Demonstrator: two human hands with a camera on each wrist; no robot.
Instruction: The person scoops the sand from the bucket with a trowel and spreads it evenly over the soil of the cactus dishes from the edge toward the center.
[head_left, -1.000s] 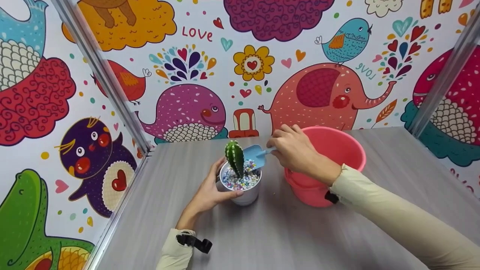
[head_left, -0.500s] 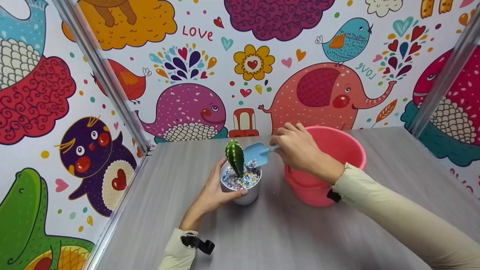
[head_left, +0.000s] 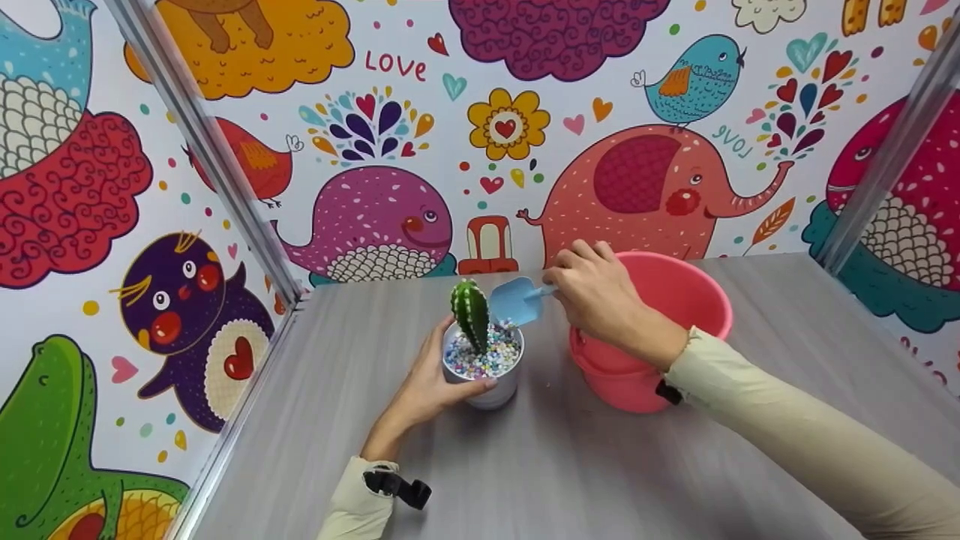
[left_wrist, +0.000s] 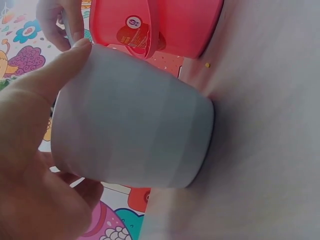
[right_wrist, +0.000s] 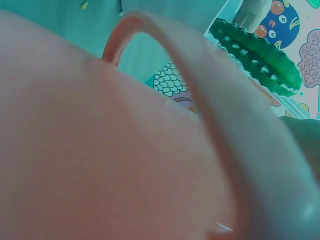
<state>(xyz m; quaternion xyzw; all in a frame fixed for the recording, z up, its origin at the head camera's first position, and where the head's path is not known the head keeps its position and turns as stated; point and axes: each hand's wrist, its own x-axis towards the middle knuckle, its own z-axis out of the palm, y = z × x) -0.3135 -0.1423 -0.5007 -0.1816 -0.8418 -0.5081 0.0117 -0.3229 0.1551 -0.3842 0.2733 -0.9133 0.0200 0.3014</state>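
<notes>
In the head view my left hand (head_left: 420, 386) grips a pale grey flowerpot (head_left: 493, 396), thumb along its near rim and fingers round the left side. A green ribbed cactus (head_left: 470, 316) stands in it among multicoloured pebbles (head_left: 476, 364). My right hand (head_left: 594, 291) pinches the handle of a small light-blue toy shovel (head_left: 519, 300), whose blade is tilted over the pot's far right rim, behind the cactus. The left wrist view shows the pot's side wall (left_wrist: 130, 120) close up. Seen by the right wrist, the bucket's pink handle (right_wrist: 200, 90) crosses before the cactus (right_wrist: 257, 57).
A pink bucket (head_left: 626, 390) stands right of the pot, under my right forearm. One small yellow pebble (left_wrist: 208, 65) lies on the grey table (head_left: 585, 480) between them. Printed panels with a metal post (head_left: 217, 165) close off the back and sides.
The shovel has lifted slightly and moved away from the pebbles, and the few pebbles on its blade have slid off into the pot. The left hand has barely shifted on the pot.
</notes>
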